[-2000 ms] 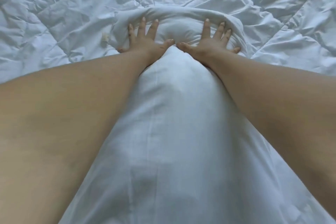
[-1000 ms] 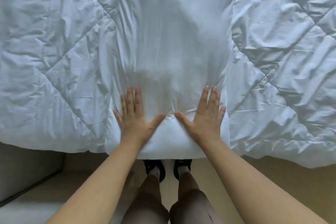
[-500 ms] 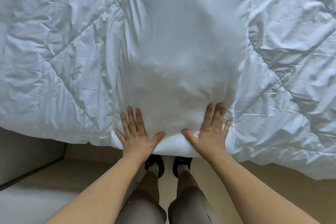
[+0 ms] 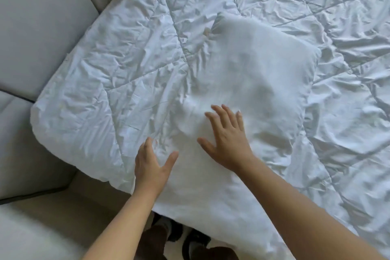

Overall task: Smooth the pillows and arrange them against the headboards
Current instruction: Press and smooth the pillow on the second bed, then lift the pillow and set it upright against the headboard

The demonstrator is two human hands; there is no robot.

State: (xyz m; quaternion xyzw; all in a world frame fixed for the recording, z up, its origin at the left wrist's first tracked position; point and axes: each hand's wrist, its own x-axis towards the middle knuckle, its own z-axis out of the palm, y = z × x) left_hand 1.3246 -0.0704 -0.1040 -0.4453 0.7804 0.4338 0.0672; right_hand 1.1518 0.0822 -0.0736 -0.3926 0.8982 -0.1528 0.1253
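**Bedside view from above**

Crumpled white quilt, stitched in diamonds, covers the bed beside smooth grey padded panels. On it I see a plump rectangular pillow of soft, finely creased cloth, lying aslant near the bed's edge. The right hand lies flat on it, fingers spread. The left hand, open with its thumb out, touches its near left edge.

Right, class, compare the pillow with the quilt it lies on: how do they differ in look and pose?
The pillow is nearly smooth; the quilt is crumpled and crossed by stitched lines. The pillow is the smaller and lies on top; the quilt spreads wide beneath it. Both are white fabric.
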